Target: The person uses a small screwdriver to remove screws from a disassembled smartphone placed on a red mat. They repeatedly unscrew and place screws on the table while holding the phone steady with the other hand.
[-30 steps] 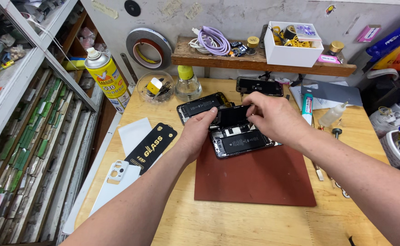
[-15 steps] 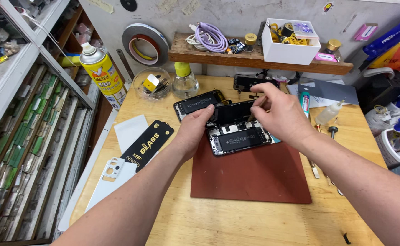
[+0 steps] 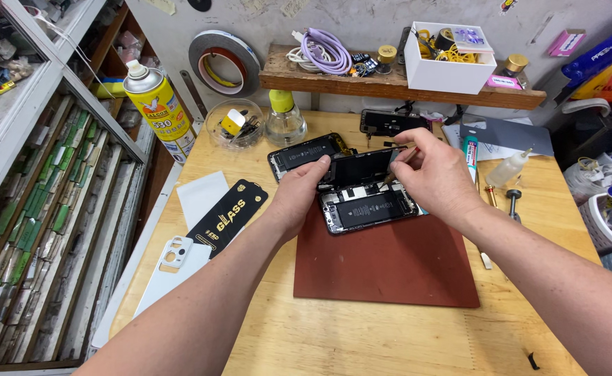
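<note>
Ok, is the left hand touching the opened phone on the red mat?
Touching. The head view shows the left hand resting fingers on the lifted screen edge of the opened phone, no gap visible.

The light is bright and even, with soft shadows only. The picture is sharp in the centre; lines bend at 9 o'clock.

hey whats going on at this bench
A person is bent over an opened phone lying on a red-brown mat on a wooden workbench. The left hand steadies the phone's edge and props up its lifted screen, while the right hand pinches a thin tool at the hinge side. A second dark phone part, a yellow spray can and a black glass-protector box lie nearby.
</note>
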